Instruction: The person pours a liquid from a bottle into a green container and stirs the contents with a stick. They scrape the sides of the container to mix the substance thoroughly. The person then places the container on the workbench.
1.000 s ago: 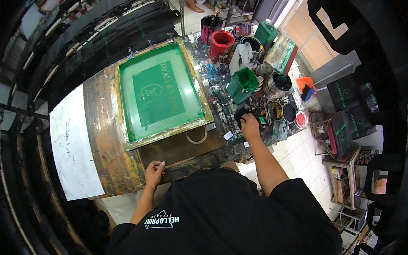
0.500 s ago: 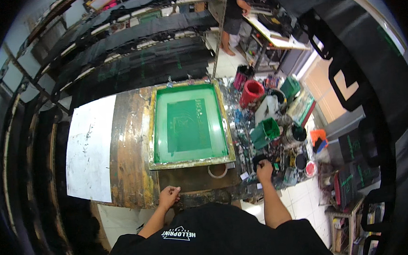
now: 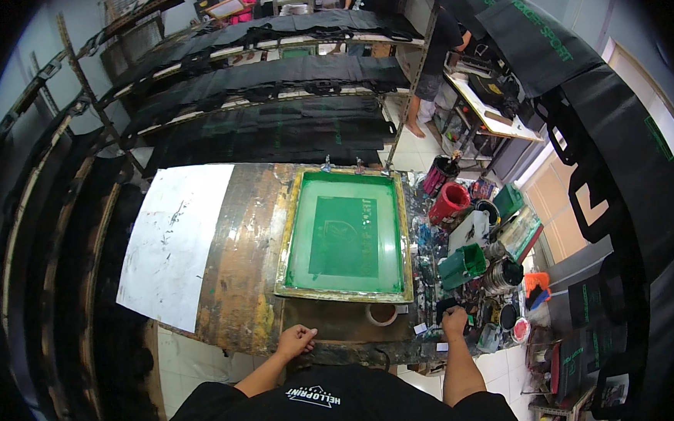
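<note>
A screen-printing frame (image 3: 401, 230) with green mesh and a yellowed, ink-stained rim lies on the worktable (image 3: 239, 255). Just below its near left corner, my left hand (image 3: 297, 340) hovers by the table's front edge, fingers curled in and nothing visible in them. To the right of the frame, my right hand (image 3: 453, 322) is closed on a black cloth (image 3: 444, 306) that lies among the inky clutter; the fingers partly hide it. A roll of tape (image 3: 381, 316) sits half under the frame's near edge, between my two hands.
A white sheet (image 3: 176, 236) covers the table's left part. Along the right stand a red container (image 3: 450, 202), a green container (image 3: 462, 266) and several ink pots. Racks of black printed bags (image 3: 270, 133) line the back and left. Behind the right side, another person (image 3: 437, 58) stands at a bench.
The view has tilted up and turned left, so the table sits lower and further right in the picture. Against the table, both hands have barely moved.
</note>
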Demonstrator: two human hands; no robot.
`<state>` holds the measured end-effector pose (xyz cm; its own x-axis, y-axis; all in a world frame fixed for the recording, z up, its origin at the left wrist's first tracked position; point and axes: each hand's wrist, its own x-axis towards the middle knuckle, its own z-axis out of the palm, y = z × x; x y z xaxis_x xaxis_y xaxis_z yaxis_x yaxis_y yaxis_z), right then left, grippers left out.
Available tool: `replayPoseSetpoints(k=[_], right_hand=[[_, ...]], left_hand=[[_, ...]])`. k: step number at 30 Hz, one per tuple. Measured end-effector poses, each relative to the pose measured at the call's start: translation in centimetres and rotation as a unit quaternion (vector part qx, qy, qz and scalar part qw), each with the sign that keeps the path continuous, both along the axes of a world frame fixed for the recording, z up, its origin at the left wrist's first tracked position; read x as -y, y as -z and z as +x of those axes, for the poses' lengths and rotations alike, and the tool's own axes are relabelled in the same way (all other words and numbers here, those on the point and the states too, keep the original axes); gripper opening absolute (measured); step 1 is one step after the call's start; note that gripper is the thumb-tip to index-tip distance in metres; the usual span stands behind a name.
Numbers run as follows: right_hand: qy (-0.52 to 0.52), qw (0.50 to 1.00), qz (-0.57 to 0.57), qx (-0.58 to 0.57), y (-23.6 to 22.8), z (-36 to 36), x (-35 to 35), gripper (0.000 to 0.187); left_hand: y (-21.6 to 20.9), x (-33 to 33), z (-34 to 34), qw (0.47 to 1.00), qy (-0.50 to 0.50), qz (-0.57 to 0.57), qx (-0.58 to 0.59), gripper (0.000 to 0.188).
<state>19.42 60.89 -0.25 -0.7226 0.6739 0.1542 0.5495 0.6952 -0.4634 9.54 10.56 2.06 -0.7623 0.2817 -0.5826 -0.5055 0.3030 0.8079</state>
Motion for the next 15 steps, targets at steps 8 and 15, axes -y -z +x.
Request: replayPoseSetpoints(k=[8,15], right_hand=[[0.031,0.999,0.002,-0.008,0.0,0.4,0.5,0.015],[0.076,0.996,-0.036,-0.018,-1.1,-0.5,2.7,0.016]], left_hand=[[-0.4,0.3,0.5,1.000,-0.012,0.017,-0.020,0.037],[0.2,0.6,0.3,0.999,-0.021,0.030,-0.017,0.036]])
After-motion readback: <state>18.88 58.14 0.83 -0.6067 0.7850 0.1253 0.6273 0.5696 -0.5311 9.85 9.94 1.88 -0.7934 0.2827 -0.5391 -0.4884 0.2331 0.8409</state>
